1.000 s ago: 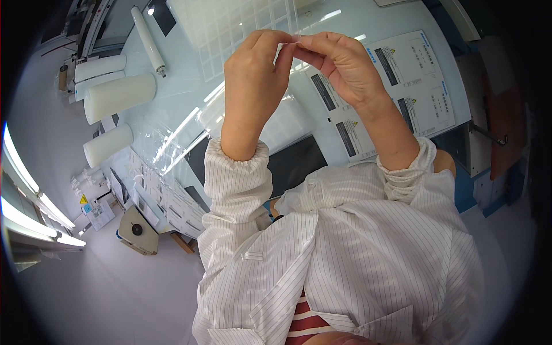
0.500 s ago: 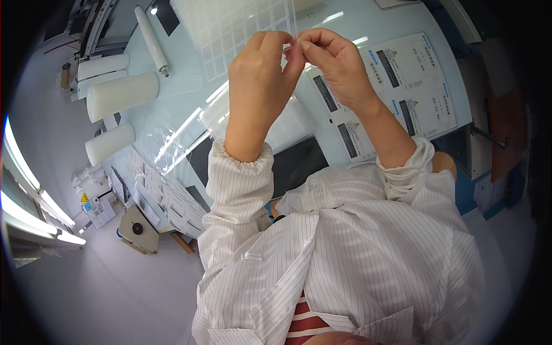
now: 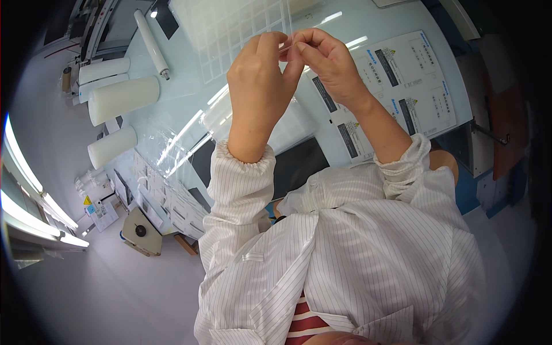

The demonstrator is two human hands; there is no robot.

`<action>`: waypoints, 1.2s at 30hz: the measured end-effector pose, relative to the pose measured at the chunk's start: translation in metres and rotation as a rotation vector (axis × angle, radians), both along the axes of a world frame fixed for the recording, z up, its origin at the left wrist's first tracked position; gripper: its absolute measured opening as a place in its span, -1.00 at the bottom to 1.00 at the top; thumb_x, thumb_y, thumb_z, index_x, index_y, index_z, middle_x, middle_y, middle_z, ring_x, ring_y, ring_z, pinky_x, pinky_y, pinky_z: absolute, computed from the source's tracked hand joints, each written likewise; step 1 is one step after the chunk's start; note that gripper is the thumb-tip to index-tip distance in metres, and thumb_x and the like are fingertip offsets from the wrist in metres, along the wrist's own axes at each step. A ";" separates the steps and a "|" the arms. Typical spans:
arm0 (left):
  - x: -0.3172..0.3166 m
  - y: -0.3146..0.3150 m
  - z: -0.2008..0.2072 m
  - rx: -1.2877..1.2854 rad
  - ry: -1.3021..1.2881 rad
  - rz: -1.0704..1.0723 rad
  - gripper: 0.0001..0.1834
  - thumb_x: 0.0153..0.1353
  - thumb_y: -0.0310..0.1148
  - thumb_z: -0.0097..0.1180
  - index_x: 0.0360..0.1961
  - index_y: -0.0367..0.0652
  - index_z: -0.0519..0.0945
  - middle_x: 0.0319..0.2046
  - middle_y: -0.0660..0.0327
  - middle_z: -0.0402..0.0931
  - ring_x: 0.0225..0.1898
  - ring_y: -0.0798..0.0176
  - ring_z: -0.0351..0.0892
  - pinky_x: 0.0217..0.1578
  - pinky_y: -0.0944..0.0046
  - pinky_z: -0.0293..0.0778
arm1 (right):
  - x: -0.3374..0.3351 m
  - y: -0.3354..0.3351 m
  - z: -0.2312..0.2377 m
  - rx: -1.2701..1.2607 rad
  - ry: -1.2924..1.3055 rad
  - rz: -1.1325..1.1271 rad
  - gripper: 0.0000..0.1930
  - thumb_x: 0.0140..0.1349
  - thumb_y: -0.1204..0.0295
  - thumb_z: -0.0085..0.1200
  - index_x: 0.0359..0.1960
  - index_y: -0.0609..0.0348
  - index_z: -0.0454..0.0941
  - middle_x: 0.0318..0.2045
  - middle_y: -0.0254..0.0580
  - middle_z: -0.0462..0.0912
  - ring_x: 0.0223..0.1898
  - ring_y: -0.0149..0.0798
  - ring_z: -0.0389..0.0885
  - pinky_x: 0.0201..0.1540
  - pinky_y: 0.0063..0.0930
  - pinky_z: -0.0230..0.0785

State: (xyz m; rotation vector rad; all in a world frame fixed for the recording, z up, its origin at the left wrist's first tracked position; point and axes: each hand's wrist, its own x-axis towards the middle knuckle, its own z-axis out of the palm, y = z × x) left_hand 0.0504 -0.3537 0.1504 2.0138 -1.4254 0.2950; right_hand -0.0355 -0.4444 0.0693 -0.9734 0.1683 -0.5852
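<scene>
Both hands meet over the far part of the table, fingertips almost touching. My left hand (image 3: pixel 257 80) is closed, its thumb and fingers pinched together. Close beside it, my right hand (image 3: pixel 332 66) pinches as well, thumb against bent forefinger. Something thin and clear seems to run between the fingertips, too small to name. Behind the hands lies a translucent plastic tray (image 3: pixel 221 35) divided into rectangular compartments. A white printed sheet (image 3: pixel 422 89) with dark label blocks is under and right of my right forearm. Below my left wrist, clear plastic (image 3: pixel 290 127) overlaps a black mat (image 3: pixel 302 167).
Several white rolls (image 3: pixel 123 99) stand along the table's left side, with a long white roller (image 3: pixel 150 43) beyond them. Crinkled clear film (image 3: pixel 172 150) and printed sheets (image 3: pixel 167 187) cover the near left edge. A beige stool-like block (image 3: pixel 141 232) is by the floor at left.
Both hands have shifted very slightly left, still pinched together at the fingertips. The rest of the scene has moved a little in the picture, as the view has turned slightly.
</scene>
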 end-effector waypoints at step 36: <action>0.026 -0.004 0.015 0.070 -0.306 -0.016 -0.87 0.03 -0.46 0.23 -0.50 -0.17 0.49 -0.59 0.21 0.47 -0.59 0.14 0.52 -0.62 0.27 0.42 | 0.019 0.012 -0.003 0.269 0.067 -0.102 -0.85 0.38 0.40 -0.15 -0.21 0.23 0.40 -0.23 -0.17 0.57 -0.14 -0.28 0.58 0.05 -0.30 0.45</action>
